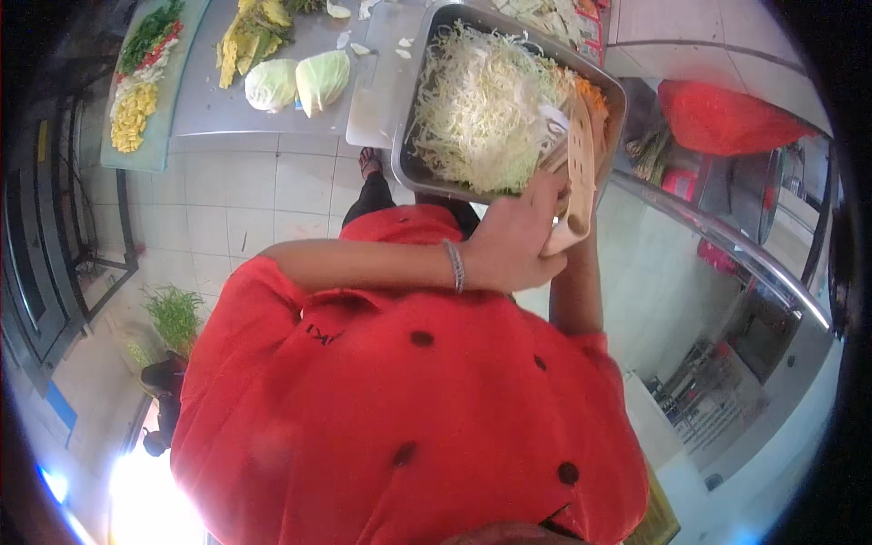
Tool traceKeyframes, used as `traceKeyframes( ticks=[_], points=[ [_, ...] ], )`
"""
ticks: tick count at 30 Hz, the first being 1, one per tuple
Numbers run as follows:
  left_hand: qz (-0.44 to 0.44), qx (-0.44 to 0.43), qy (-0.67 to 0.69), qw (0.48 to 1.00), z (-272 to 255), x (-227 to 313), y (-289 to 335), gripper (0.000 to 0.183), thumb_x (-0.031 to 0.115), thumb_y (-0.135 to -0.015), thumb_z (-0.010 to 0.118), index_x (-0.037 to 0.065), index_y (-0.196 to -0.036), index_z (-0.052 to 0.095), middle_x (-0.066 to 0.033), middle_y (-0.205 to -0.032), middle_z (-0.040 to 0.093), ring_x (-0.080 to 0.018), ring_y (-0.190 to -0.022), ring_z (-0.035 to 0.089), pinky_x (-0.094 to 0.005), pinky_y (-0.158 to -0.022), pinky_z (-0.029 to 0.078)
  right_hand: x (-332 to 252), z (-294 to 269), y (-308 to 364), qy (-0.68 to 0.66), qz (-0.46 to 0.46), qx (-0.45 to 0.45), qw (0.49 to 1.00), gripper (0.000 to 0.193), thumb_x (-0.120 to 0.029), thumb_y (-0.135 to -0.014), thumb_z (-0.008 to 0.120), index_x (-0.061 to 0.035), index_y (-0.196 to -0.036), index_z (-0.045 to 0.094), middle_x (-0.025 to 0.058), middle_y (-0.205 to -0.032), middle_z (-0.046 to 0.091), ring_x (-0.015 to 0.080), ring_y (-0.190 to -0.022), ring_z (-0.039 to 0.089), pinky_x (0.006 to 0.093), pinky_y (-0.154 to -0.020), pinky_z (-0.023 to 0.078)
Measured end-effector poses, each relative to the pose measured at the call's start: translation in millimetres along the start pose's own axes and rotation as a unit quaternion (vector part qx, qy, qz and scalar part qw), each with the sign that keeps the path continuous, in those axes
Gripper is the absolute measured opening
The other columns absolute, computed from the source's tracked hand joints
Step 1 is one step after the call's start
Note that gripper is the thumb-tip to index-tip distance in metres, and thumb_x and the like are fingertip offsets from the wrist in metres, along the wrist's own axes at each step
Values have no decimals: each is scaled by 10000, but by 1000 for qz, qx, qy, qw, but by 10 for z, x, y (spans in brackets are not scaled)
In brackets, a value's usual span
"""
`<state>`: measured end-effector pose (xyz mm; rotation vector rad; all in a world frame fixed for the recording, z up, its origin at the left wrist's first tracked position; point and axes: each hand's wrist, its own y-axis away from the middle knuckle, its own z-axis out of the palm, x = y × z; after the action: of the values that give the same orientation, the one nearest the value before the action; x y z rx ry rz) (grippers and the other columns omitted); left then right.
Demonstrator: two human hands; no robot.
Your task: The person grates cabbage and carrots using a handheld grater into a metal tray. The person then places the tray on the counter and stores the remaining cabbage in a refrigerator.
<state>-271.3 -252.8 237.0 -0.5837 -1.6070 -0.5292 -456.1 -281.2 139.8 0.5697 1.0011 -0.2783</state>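
My left hand (522, 236), with a grey braided bracelet at the wrist, reaches across my body. Its fingers are closed round the lower end of a beige slicer (581, 154) that leans on a metal tray (407, 136). A large heap of shredded cabbage (481, 104) fills most of the tray. Beside the slicer lies some shredded carrot (592, 95). My right forearm (577, 286) runs up behind the slicer, which hides the right hand, so its fingers do not show.
Two pale cabbage pieces (298, 84) and yellowish leaves (245, 41) lie on the steel table (213, 109). At far left, a green board (168, 118) bears yellow, white, red and green cut vegetables. A white board (377, 104) adjoins the tray. Right are a red bag (727, 118) and metal rail (727, 245).
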Motion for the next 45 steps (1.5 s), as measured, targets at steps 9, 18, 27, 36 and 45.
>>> traceKeyframes(
  ticks=[9,18,27,36,45],
  points=[
    [-29,22,12,999,41,-55,-57,776,145,-715,756,-6,-1340,321,-275,-1109,569,-483,-936,628,-539,-811,525,-465,374,564,17,-5,-176,984,516,-377,-1037,506,-48,-1428,428,45,-1141,598,134,-942,612,264,-765,527],
    [-42,7,-14,999,10,-9,-117,779,175,-722,754,-2,-1336,308,-268,-1160,550,-473,-934,632,-530,-783,533,-283,326,285,129,-27,-41,990,596,-524,-1041,409,-80,-1436,457,25,-1057,571,119,-876,550,271,-732,474],
    [-32,19,-33,999,-49,-46,-159,808,171,-710,760,-29,-1344,301,-268,-1109,561,-462,-953,630,-526,-799,523,-319,460,204,111,-7,-27,993,565,-536,-1018,447,-90,-1358,512,17,-1045,563,100,-923,553,261,-771,480],
    [11,59,-12,998,-35,-11,-78,754,145,-728,733,-11,-1328,303,-256,-1073,611,-480,-923,632,-523,-785,527,-416,543,213,261,-51,8,964,423,-342,-1059,469,-53,-1368,472,88,-1164,546,172,-964,573,273,-793,499],
    [20,47,35,998,-153,124,-112,753,179,-761,708,47,-1366,280,-241,-967,653,-475,-878,666,-507,-781,547,-241,166,-670,272,-100,-72,954,587,-544,-989,498,-45,-1296,540,91,-1144,572,168,-992,560,291,-851,483]
  ],
)
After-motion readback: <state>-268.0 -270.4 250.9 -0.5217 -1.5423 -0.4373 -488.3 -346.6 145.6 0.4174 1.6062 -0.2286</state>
